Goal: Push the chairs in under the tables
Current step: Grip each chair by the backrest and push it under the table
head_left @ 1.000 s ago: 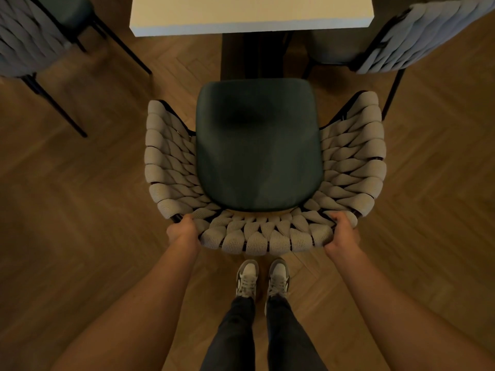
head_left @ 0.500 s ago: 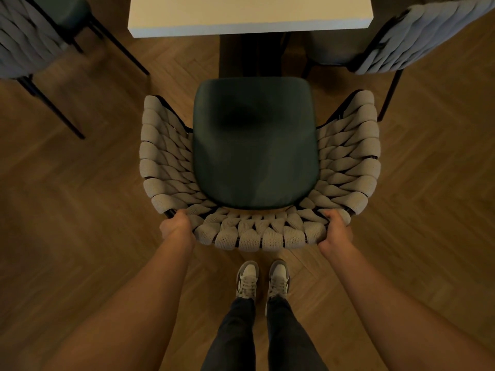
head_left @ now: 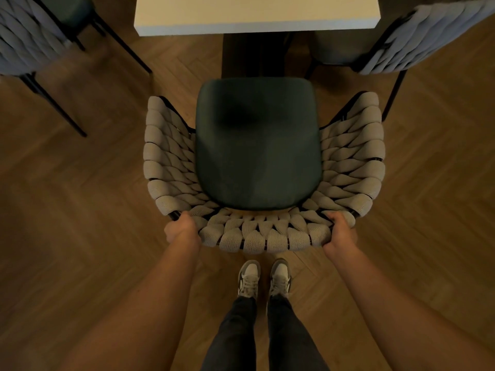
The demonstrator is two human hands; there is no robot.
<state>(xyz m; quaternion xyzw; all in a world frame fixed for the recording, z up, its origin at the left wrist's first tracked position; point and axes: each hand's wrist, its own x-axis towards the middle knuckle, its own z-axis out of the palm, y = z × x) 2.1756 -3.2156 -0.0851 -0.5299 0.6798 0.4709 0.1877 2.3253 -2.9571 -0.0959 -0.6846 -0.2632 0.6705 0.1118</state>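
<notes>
A chair [head_left: 258, 145] with a dark green seat cushion and a woven beige backrest stands right below me, facing a white table [head_left: 257, 16]. The seat's front edge lies short of the table's near edge, next to the dark table base. My left hand [head_left: 182, 228] grips the left end of the backrest's top rim. My right hand [head_left: 340, 231] grips the right end of the same rim. Both sets of fingers curl over the weave.
A second woven chair [head_left: 417, 38] stands at the table's right side. A third chair [head_left: 29, 41] with thin black legs stands at the upper left. My feet [head_left: 263, 278] stand on herringbone wood floor just behind the chair.
The chair has slid a little forward toward the table, and both hands moved with it, keeping their grip on the backrest.
</notes>
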